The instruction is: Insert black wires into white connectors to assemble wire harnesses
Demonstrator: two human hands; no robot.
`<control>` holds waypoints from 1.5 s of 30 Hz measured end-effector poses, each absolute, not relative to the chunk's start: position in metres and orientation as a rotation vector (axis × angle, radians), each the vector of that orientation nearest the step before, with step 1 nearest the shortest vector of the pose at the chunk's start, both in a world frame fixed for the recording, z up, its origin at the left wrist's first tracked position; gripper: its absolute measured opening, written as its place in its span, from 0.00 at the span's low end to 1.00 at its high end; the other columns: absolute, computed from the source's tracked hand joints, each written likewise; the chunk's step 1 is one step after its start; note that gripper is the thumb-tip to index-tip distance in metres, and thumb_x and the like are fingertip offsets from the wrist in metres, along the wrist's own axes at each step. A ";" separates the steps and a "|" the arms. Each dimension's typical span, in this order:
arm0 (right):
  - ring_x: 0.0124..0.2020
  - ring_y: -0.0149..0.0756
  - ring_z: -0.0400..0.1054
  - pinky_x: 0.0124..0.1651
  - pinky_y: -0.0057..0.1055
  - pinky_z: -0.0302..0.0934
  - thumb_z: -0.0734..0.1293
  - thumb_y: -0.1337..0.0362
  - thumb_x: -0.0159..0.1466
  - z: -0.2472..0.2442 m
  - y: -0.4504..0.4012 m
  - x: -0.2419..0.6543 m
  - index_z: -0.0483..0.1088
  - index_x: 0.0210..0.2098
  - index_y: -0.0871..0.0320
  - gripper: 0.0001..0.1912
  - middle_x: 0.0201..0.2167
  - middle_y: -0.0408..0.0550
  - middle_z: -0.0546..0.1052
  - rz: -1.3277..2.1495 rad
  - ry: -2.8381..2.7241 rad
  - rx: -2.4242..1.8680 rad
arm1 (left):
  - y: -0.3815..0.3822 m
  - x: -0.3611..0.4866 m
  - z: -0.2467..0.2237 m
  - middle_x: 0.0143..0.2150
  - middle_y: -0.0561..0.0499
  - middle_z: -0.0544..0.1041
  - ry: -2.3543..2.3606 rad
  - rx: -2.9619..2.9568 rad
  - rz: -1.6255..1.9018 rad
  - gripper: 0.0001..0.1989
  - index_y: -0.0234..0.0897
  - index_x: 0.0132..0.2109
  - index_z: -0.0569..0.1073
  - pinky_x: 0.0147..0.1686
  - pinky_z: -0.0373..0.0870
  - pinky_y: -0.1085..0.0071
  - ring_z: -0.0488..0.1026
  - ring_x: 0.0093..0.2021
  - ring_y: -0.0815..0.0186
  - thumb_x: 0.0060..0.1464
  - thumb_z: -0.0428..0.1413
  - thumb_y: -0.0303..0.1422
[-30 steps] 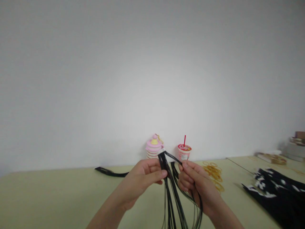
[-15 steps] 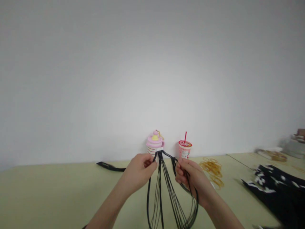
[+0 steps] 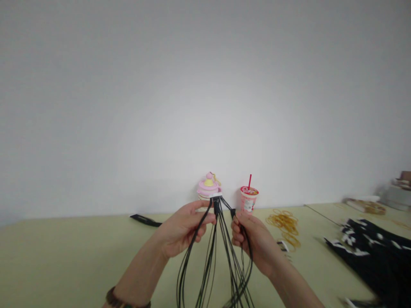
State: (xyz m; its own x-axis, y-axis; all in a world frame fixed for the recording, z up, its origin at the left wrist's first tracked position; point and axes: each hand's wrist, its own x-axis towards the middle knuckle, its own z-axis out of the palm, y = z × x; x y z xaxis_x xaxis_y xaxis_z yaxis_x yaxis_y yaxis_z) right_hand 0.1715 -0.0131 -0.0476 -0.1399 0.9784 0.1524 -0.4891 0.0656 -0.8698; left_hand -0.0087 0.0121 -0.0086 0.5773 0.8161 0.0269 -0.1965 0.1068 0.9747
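A bundle of thin black wires (image 3: pixel 216 209) hangs over the table, gathered at the top under a small white end piece (image 3: pixel 215 195). The wires fan downward past the picture's lower edge. My left hand (image 3: pixel 181 226) is on the left of the bundle, thumb and forefinger closed around wires near the top, the other fingers curled loosely. To the right, my right hand (image 3: pixel 255 241) pinches a separate wire strand with a small black piece (image 3: pixel 233 212) just above the fingertips. Wires loop below this hand.
Behind the hands, a pink lidded cup (image 3: pixel 208 185) and a red-and-white cup with a straw (image 3: pixel 248 200) stand by the wall. Yellow rubber bands (image 3: pixel 283 222) lie to the right. Black-and-white cloth (image 3: pixel 369 252) covers the right side; a black strip (image 3: pixel 146 220) lies left.
My left hand has turned, showing more of its fingers, and wires now loop out beside it. My right hand has moved slightly left, closer to the bundle.
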 end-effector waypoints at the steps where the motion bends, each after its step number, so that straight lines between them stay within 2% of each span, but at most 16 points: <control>1: 0.17 0.20 0.53 0.21 0.20 0.48 0.66 0.59 0.56 -0.050 -0.013 0.169 0.58 0.24 0.60 0.14 0.19 0.38 0.62 1.440 -1.010 -0.676 | 0.012 -0.008 -0.011 0.23 0.57 0.66 0.605 1.295 0.800 0.17 0.37 0.43 0.69 0.13 0.50 0.83 0.54 0.14 0.82 0.44 0.59 0.33; 3: 0.17 0.21 0.54 0.22 0.21 0.49 0.65 0.58 0.57 -0.055 -0.014 0.163 0.59 0.25 0.61 0.13 0.19 0.38 0.62 1.411 -1.043 -0.706 | 0.014 -0.004 -0.016 0.20 0.59 0.62 0.576 1.351 0.798 0.15 0.35 0.40 0.70 0.15 0.51 0.82 0.55 0.16 0.80 0.45 0.59 0.35; 9: 0.17 0.20 0.53 0.22 0.21 0.50 0.64 0.60 0.58 -0.060 -0.017 0.155 0.61 0.24 0.63 0.13 0.19 0.39 0.62 1.439 -1.139 -0.693 | 0.018 0.009 -0.026 0.25 0.52 0.68 0.597 1.355 0.898 0.11 0.32 0.29 0.66 0.26 0.60 0.76 0.64 0.24 0.74 0.45 0.57 0.35; 13: 0.14 0.18 0.44 0.17 0.18 0.41 0.65 0.61 0.57 -0.055 -0.017 0.160 0.61 0.25 0.62 0.11 0.14 0.33 0.54 1.619 -1.003 -0.661 | 0.020 0.005 -0.027 0.21 0.54 0.68 0.671 1.440 0.796 0.11 0.35 0.36 0.64 0.24 0.60 0.73 0.64 0.21 0.71 0.50 0.51 0.39; 16: 0.14 0.17 0.39 0.16 0.17 0.34 0.67 0.64 0.55 -0.050 -0.016 0.164 0.64 0.28 0.63 0.08 0.14 0.32 0.49 1.711 -0.933 -0.658 | 0.030 -0.004 -0.029 0.19 0.56 0.65 0.854 1.699 0.906 0.11 0.36 0.37 0.64 0.22 0.60 0.73 0.62 0.19 0.70 0.53 0.47 0.39; 20: 0.14 0.16 0.38 0.15 0.15 0.32 0.68 0.68 0.54 -0.048 -0.015 0.168 0.67 0.35 0.65 0.10 0.16 0.32 0.50 1.885 -0.887 -0.611 | 0.049 -0.022 -0.029 0.29 0.48 0.72 1.339 2.274 1.159 0.13 0.36 0.38 0.69 0.33 0.63 0.69 0.70 0.31 0.64 0.55 0.41 0.34; 23: 0.14 0.15 0.40 0.15 0.14 0.34 0.66 0.68 0.55 -0.048 -0.015 0.171 0.69 0.35 0.68 0.09 0.16 0.33 0.50 1.975 -0.881 -0.569 | 0.058 -0.040 -0.028 0.34 0.46 0.74 1.789 2.403 1.214 0.17 0.38 0.48 0.67 0.36 0.63 0.69 0.71 0.35 0.62 0.54 0.39 0.28; 25: 0.15 0.14 0.42 0.15 0.14 0.35 0.65 0.69 0.57 -0.047 -0.015 0.173 0.69 0.35 0.69 0.09 0.17 0.34 0.52 2.002 -0.907 -0.554 | 0.062 -0.054 -0.029 0.39 0.46 0.74 1.887 2.439 1.333 0.21 0.39 0.52 0.64 0.36 0.64 0.70 0.72 0.37 0.63 0.52 0.39 0.25; 28: 0.15 0.14 0.44 0.15 0.13 0.37 0.64 0.70 0.58 -0.044 -0.017 0.176 0.69 0.37 0.69 0.09 0.18 0.36 0.55 2.029 -0.985 -0.534 | 0.065 -0.076 -0.032 0.43 0.47 0.73 1.906 2.522 1.617 0.22 0.39 0.51 0.66 0.36 0.64 0.72 0.71 0.39 0.64 0.49 0.41 0.23; 31: 0.15 0.14 0.46 0.15 0.12 0.41 0.63 0.69 0.58 -0.041 -0.020 0.177 0.69 0.38 0.69 0.10 0.18 0.37 0.58 2.055 -1.099 -0.575 | 0.069 -0.096 -0.036 0.41 0.46 0.73 1.933 2.639 1.849 0.21 0.35 0.48 0.69 0.34 0.63 0.73 0.71 0.40 0.64 0.45 0.44 0.22; 33: 0.14 0.14 0.49 0.15 0.13 0.47 0.64 0.68 0.57 -0.042 -0.023 0.176 0.70 0.38 0.69 0.11 0.18 0.38 0.60 2.064 -1.215 -0.641 | 0.070 -0.106 -0.037 0.36 0.47 0.74 2.001 2.607 2.023 0.19 0.34 0.44 0.71 0.30 0.62 0.74 0.70 0.35 0.65 0.43 0.46 0.22; 36: 0.12 0.19 0.55 0.14 0.18 0.55 0.66 0.67 0.53 -0.044 -0.027 0.177 0.70 0.28 0.70 0.08 0.16 0.40 0.64 2.033 -1.474 -0.787 | 0.067 -0.121 -0.035 0.28 0.51 0.71 2.172 2.462 2.182 0.14 0.34 0.38 0.72 0.25 0.59 0.75 0.68 0.28 0.68 0.45 0.46 0.24; 39: 0.13 0.25 0.61 0.15 0.22 0.59 0.68 0.66 0.49 -0.044 -0.031 0.182 0.64 0.18 0.66 0.10 0.13 0.41 0.65 1.989 -1.634 -0.858 | 0.059 -0.138 -0.028 0.31 0.50 0.70 2.392 2.222 2.189 0.14 0.33 0.37 0.70 0.28 0.60 0.73 0.69 0.34 0.65 0.47 0.42 0.24; 41: 0.13 0.25 0.61 0.18 0.25 0.63 0.67 0.63 0.51 -0.042 -0.033 0.186 0.61 0.18 0.65 0.14 0.13 0.40 0.64 1.940 -1.585 -0.756 | 0.053 -0.148 -0.021 0.28 0.52 0.68 2.488 1.966 2.169 0.14 0.34 0.38 0.70 0.26 0.59 0.72 0.68 0.30 0.65 0.46 0.43 0.26; 43: 0.15 0.25 0.62 0.21 0.27 0.64 0.65 0.60 0.55 -0.038 -0.034 0.187 0.61 0.19 0.65 0.15 0.14 0.39 0.63 1.893 -1.511 -0.638 | 0.049 -0.153 -0.012 0.25 0.54 0.67 2.462 1.936 1.891 0.15 0.38 0.40 0.69 0.26 0.58 0.71 0.66 0.26 0.65 0.47 0.42 0.29; 45: 0.16 0.28 0.65 0.22 0.26 0.62 0.63 0.59 0.58 -0.035 -0.035 0.187 0.64 0.22 0.66 0.15 0.15 0.42 0.66 1.871 -1.511 -0.595 | 0.047 -0.147 -0.005 0.23 0.53 0.68 2.252 1.944 1.533 0.13 0.38 0.37 0.70 0.26 0.58 0.69 0.66 0.25 0.63 0.47 0.43 0.32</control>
State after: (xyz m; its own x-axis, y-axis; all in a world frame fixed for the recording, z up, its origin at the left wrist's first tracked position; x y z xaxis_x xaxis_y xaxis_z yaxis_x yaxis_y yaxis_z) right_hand 0.1866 -0.0347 -0.0353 -0.6845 0.7272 0.0514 -0.2034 -0.1229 -0.9713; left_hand -0.1474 0.0475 -0.0053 -0.3116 0.6799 0.6638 0.8668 -0.0828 0.4917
